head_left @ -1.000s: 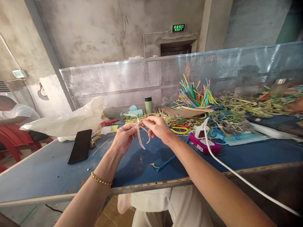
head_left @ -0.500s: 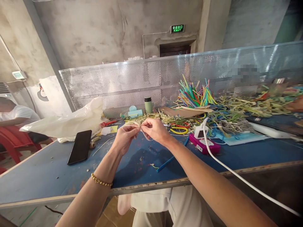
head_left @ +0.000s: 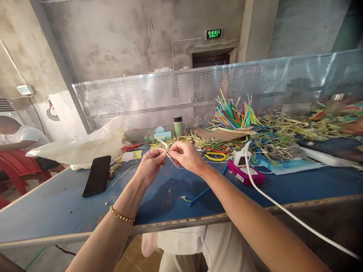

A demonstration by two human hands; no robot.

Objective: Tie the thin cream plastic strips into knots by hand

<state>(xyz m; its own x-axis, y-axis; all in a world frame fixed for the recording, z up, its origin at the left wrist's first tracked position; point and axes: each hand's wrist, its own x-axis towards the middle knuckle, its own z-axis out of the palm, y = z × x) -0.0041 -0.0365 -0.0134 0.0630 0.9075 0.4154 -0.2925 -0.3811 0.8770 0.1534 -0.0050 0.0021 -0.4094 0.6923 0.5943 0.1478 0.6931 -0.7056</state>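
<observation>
hands pinching a pale strip (head_left: 162, 144) over a blue table (head_left: 56, 211)

the left hand (head_left: 150, 166) and the right hand (head_left: 185, 155) are meeting in the air above the middle of the table, knuckles almost touching. both are curling nearly closed, thumb and forefinger of each pinching the pale strip, which is thin and cream-coloured. the strip is passing between the two sets of fingertips, with one end poking up and to the left above the left hand and a fine loop sagging just under the right hand. how the strip is folded inside the grip is not showing. a gold bead bracelet (head_left: 121, 216) is sitting on the left wrist.

a black phone (head_left: 96, 175) is lying flat to the left of the hands, beside a crumpled pale plastic bag (head_left: 85, 145). a blue straw (head_left: 202, 194) is lying on the table below the right forearm. to the right, a pink device (head_left: 246, 174) is carrying a white plug (head_left: 241, 158), and a white cable (head_left: 283, 212) is trailing from it off the table's near edge. beyond the hands, a green cup (head_left: 178, 125) is standing before a perforated metal screen (head_left: 127, 102), near a fan of coloured straws (head_left: 235, 113) and a heap of pale strips (head_left: 297, 128). another person in a white shirt (head_left: 19, 135) is sitting far left.
</observation>
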